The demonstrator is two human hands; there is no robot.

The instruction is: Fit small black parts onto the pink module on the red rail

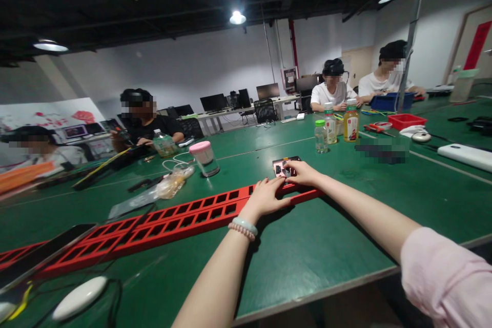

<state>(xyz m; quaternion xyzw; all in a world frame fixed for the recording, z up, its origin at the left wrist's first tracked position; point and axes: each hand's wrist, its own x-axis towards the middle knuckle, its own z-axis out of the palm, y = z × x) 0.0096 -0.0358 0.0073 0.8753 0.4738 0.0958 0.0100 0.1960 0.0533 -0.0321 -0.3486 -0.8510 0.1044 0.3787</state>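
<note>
A long red plastic rack (161, 220) with rows of rectangular slots lies across the green table (315, 246). My left hand (265, 197), with bead bracelets at the wrist, rests palm down on the rack's right end, fingers curled over its edge. My right hand (303, 172) reaches just past the rack, fingers closed on a small black and pink tray (282, 166) of small parts. What the fingertips pinch is hidden.
A pink-lidded clear jar (205, 158) and a plastic bag (172, 183) sit behind the rack. Several bottles (338, 125) stand further right. A white oval device (79, 297) with cables lies at front left. Other people sit along the far table edges.
</note>
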